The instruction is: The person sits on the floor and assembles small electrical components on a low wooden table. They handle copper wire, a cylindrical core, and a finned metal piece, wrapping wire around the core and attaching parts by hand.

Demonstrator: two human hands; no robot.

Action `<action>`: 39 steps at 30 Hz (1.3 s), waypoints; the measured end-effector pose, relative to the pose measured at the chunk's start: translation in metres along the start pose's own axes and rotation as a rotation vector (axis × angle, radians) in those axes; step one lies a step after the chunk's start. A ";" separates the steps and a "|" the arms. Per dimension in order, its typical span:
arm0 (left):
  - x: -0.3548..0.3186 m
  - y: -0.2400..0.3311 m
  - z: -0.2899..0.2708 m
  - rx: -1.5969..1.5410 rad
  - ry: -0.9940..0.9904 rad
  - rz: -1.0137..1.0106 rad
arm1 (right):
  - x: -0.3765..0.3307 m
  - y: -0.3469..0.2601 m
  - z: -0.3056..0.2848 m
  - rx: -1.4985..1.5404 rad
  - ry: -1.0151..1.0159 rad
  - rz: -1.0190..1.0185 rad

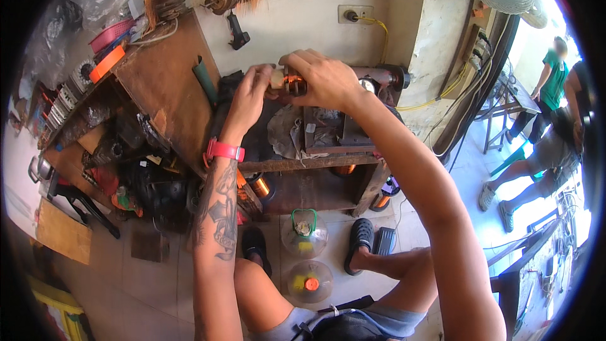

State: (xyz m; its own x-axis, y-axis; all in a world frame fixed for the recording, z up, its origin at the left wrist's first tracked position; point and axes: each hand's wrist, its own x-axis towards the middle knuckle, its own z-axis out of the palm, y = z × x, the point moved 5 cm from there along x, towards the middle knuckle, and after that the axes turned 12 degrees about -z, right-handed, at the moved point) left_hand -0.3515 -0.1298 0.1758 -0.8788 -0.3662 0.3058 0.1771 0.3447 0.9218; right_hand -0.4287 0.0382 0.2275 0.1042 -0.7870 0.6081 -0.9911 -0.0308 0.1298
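Note:
Over the back of a dark workbench [297, 163], both hands meet at a small spool-like piece [294, 82] with bright copper-coloured windings and dark flanges. A pale block [276, 78] sits at its left end. My left hand [248, 98], below a red wristwatch [225, 150], has its fingers closed at the pale block. My right hand [328, 79] curls over the spool-like piece from above and the right; its fingertips are partly hidden. A grey crumpled cloth [287, 131] lies below the hands, beside a dark metal frame [334, 132].
A cluttered wooden shelf [167, 76] stands at left. Copper wire spools [260, 186] sit under the bench. Two clear jugs [305, 243] stand between my feet. A cylindrical machine [385, 77] is right of my hands. Two people, one in a green shirt [554, 69], are at far right.

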 end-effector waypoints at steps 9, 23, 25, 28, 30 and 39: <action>0.003 -0.013 -0.032 0.178 0.083 -0.309 | 0.001 0.002 0.002 -0.046 0.093 -0.045; 0.003 -0.005 -0.040 0.033 0.079 -0.096 | 0.000 0.001 0.000 -0.027 0.105 -0.033; 0.006 -0.008 -0.041 0.024 0.066 -0.128 | 0.000 0.002 0.002 -0.029 0.083 -0.011; 0.009 -0.019 -0.042 0.068 0.026 -0.264 | 0.000 0.003 0.002 -0.011 0.066 0.023; 0.008 -0.007 -0.043 0.175 0.095 0.071 | 0.002 0.003 0.001 0.008 0.067 0.006; 0.015 -0.028 -0.047 0.120 -0.106 -0.247 | 0.000 0.004 0.003 0.052 -0.002 0.090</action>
State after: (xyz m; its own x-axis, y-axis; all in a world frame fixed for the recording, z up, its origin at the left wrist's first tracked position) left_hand -0.3484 -0.1857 0.1654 -0.9312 -0.3618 0.0437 -0.0957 0.3587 0.9285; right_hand -0.4330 0.0361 0.2259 0.0146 -0.7891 0.6141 -0.9994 0.0078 0.0337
